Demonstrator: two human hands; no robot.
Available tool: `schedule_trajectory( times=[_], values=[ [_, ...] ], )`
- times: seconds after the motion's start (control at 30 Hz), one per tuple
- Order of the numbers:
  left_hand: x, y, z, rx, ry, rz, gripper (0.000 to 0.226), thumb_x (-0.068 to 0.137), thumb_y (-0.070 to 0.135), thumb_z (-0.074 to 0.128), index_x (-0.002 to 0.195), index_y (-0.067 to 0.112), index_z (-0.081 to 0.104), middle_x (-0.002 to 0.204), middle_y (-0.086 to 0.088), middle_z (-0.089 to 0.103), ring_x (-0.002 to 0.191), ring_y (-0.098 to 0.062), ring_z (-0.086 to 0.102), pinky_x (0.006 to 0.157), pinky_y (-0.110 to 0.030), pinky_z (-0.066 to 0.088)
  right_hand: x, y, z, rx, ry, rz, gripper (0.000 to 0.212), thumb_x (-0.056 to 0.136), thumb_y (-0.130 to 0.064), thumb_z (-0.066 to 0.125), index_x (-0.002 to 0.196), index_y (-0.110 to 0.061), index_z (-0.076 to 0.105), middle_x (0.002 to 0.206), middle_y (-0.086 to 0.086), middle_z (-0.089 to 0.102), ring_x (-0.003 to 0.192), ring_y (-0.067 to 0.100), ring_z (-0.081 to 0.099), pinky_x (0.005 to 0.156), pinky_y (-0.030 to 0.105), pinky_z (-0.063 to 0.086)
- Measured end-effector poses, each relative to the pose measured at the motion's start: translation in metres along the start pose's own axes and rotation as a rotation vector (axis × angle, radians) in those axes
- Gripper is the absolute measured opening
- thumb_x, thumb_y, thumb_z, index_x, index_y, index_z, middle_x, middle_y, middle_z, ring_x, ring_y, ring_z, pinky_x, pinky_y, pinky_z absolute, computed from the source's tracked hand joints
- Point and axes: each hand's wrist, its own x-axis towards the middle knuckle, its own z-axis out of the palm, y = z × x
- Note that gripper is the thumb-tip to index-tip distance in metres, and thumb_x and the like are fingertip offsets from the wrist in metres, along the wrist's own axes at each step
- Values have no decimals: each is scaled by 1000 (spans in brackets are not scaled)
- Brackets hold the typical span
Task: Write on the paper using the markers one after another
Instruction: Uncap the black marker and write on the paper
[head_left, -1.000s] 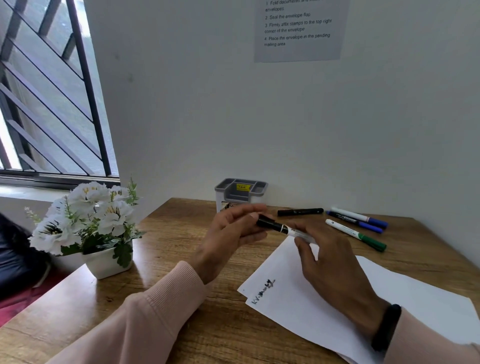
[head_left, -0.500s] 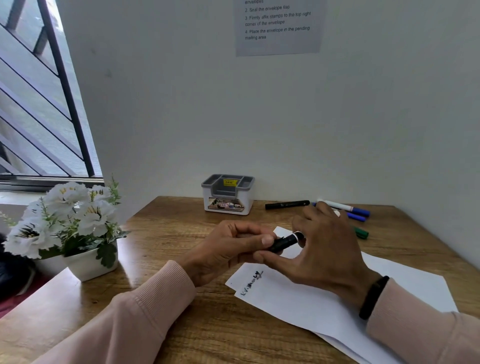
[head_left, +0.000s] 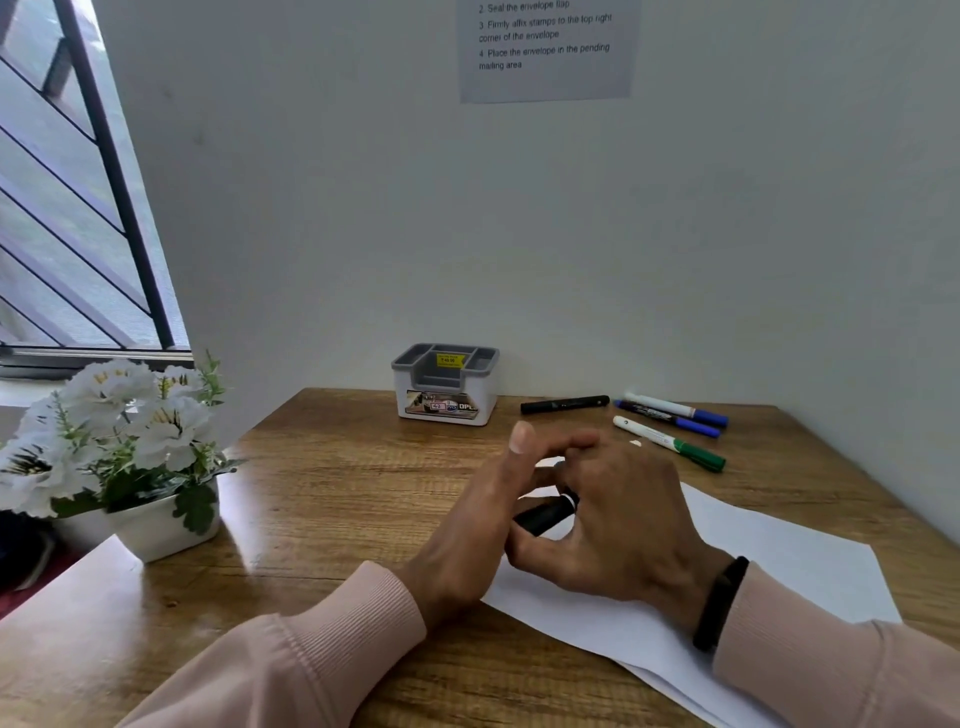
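White paper (head_left: 779, 566) lies on the wooden desk (head_left: 337, 488) in front of me, its left part hidden under my hands. Both hands meet over it around a black-capped marker (head_left: 545, 514). My right hand (head_left: 618, 519) grips the marker between thumb and fingers. My left hand (head_left: 483, 514) touches the capped end, thumb raised; I cannot tell how firmly it grips. Farther back lie a black marker (head_left: 564, 404), two blue-capped markers (head_left: 675, 413) and a green-capped marker (head_left: 670, 444).
A grey and white pen holder (head_left: 445, 384) stands at the back against the wall. A white pot of white flowers (head_left: 130, 441) stands at the desk's left edge. A window with dark bars is at the left. A printed notice (head_left: 545, 47) hangs on the wall.
My hands came down and closer together over the paper with the marker. The writing on the paper's left corner is now hidden under my left hand. The view shifted slightly.
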Motion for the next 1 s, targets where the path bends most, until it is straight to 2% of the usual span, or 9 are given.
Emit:
schedule_trajectory(
  times=[0.17,0.23,0.37,0.43,0.57,0.73,0.87,0.93,1.0],
  values=[
    [0,-3,0,-23,7,43,96,79,94,28,136,27,64,139,8,65,133,-11,59,109,-31,50,2,-3,3,-6,11,9,38,70,-70,68,82,-38,83,79,-22,78,76,-7,64,65,22,50],
    [0,-5,-1,-26,20,53,95,77,95,29,134,29,66,137,8,67,131,-12,60,110,-34,50,2,-4,4,9,-11,21,37,72,-71,66,81,-38,82,74,-20,77,71,-1,67,65,27,55],
    [-1,-5,1,-30,65,58,91,81,93,29,128,28,71,132,6,70,126,-16,65,109,-45,51,0,-3,7,38,-94,60,48,76,-78,56,87,-39,83,88,-18,81,85,0,72,75,29,56],
    [-1,-4,3,-27,96,56,83,87,84,28,125,25,73,127,6,73,122,-15,68,105,-42,54,0,-4,7,79,-61,54,42,76,-73,60,86,-40,83,93,-24,80,87,-7,68,71,20,54],
    [4,-3,3,-48,103,39,79,88,79,30,121,24,75,121,6,76,116,-12,71,96,-30,58,2,-4,8,107,-51,59,40,78,-70,60,91,-40,84,94,-24,80,83,-2,71,71,22,56],
    [20,-8,-23,5,188,21,84,89,81,21,126,24,71,122,6,75,114,-9,70,100,-37,55,21,-2,12,278,-245,180,60,90,-85,31,117,-49,71,94,-44,60,88,-22,59,75,12,42],
    [26,-21,-53,186,313,-50,72,98,74,19,110,32,75,103,4,78,97,-15,72,88,-37,59,54,14,12,315,-341,338,42,102,-69,31,89,-33,48,70,-10,55,60,10,53,60,31,42],
    [28,-25,-63,341,318,-81,56,105,62,27,103,32,74,96,6,77,92,-13,70,81,-30,56,76,16,12,380,-287,365,36,106,-59,35,96,-27,47,72,2,56,65,22,55,66,47,48],
    [29,-28,-71,501,293,-96,37,108,47,41,98,30,72,95,8,75,89,-6,67,75,-23,49,101,15,11,438,-233,381,34,108,-52,40,109,-23,59,80,-1,65,78,24,62,81,50,53]
  ],
)
